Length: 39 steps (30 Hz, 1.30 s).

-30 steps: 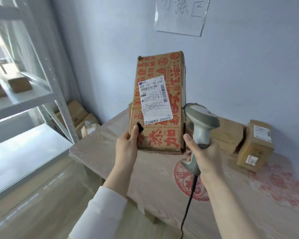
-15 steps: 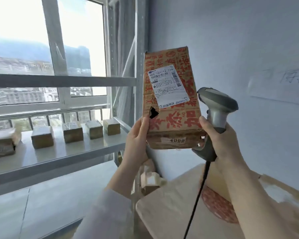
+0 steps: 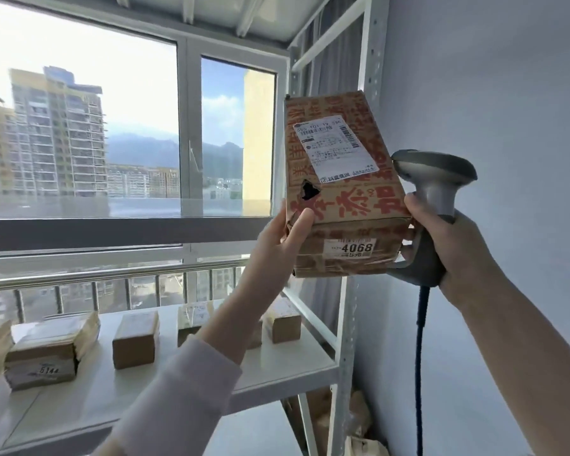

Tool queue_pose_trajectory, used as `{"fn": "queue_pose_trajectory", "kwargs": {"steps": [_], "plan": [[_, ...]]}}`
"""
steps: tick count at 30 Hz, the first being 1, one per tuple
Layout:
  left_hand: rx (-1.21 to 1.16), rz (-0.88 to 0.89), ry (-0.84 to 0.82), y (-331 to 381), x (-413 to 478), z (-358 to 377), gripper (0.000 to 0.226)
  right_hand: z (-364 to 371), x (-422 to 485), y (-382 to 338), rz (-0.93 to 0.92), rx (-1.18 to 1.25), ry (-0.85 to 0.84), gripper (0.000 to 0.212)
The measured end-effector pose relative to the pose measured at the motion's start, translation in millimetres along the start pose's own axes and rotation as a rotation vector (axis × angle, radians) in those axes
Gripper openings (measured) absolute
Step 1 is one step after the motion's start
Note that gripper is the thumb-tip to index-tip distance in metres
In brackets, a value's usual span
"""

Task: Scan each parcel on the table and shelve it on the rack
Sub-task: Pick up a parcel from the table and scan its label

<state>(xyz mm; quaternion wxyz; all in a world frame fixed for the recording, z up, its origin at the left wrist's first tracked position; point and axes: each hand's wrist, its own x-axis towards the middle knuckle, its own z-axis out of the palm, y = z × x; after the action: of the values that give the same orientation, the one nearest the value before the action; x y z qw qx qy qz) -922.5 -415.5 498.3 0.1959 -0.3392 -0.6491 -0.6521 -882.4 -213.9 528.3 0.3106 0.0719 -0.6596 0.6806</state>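
Currently the left hand (image 3: 282, 246) is raised, forearm angled up to the right. It grips the parcel (image 3: 341, 195) at the lower left corner, thumb laid on the front face and fingers hidden behind. The parcel stands upright in the air, label toward the camera, before the rack (image 3: 347, 340) at its right front post, above the shelf's right edge. The right hand (image 3: 454, 248) is curled round the handle of the scanner (image 3: 436, 182), thumb pressed on the parcel's right edge. The cable (image 3: 420, 357) hangs straight down.

Brown parcel (image 3: 343, 192) printed with red characters, white label (image 3: 336, 148); grey scanner (image 3: 435, 179); white rack (image 3: 346, 324); white sleeve (image 3: 178, 390).
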Motion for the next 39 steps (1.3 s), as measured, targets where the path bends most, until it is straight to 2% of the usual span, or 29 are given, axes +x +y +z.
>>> {"fn": "queue_pose_trajectory", "kwargs": {"steps": [3, 8, 14, 23, 33, 39], "plan": [[0.078, -0.005, 0.045, -7, 29, -8, 0.046, 12, 35, 9, 0.024, 0.083, -0.05, 0.024], [0.195, -0.02, 0.098, -18, 63, -23, 0.049, 36, 81, 25, 0.079, 0.186, -0.086, 0.03], [0.247, -0.037, 0.131, -39, 94, -49, 0.044, 71, 120, 44, 0.09, 0.268, -0.127, 0.024], [0.44, -0.031, 0.059, -63, 155, -102, 0.054, 127, 178, 52, 0.166, 0.181, -0.106, 0.041], [0.545, -0.082, 0.054, -85, 223, -124, 0.046, 157, 248, 51, 0.237, 0.055, -0.154, 0.041], [0.59, -0.21, 0.067, -93, 232, -123, 0.052, 159, 268, 63, 0.318, -0.009, -0.243, 0.036]]}}
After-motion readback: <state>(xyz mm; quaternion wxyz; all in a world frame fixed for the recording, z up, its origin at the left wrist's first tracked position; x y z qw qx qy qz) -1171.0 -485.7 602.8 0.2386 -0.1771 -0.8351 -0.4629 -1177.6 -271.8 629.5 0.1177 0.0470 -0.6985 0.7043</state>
